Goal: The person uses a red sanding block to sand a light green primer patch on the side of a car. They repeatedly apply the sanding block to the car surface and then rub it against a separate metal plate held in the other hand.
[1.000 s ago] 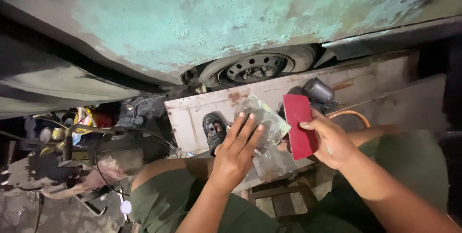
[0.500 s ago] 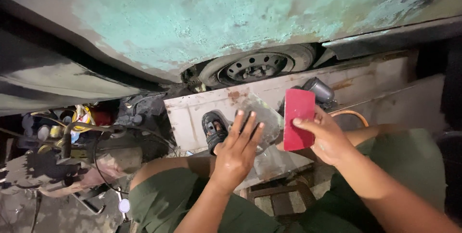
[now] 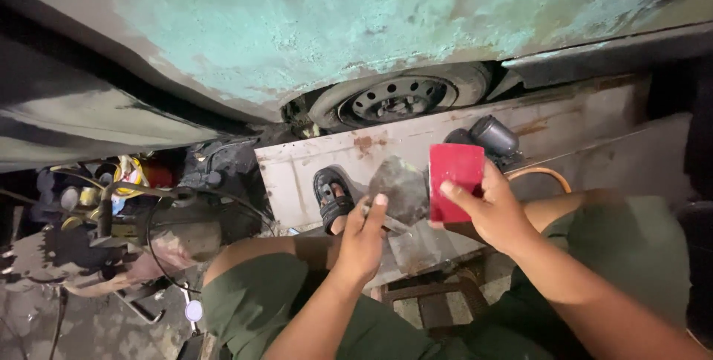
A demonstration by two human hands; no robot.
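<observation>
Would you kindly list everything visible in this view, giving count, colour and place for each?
car body panel: one, patchy green with rust, across the top
wheel: one, black tyre with dark steel rim, under the panel
metal sheet: one, off-white with rust spots, leaning below the wheel
power tool: one, grey and black, behind the red block
hose: one, orange, right of the block
tools and cables: a heap, dark with some yellow, at left
sandal: one, black, on a foot by the sheet
trousers: green, on both legs
left hand: holds a grey scraper
right hand: holds a red block
</observation>
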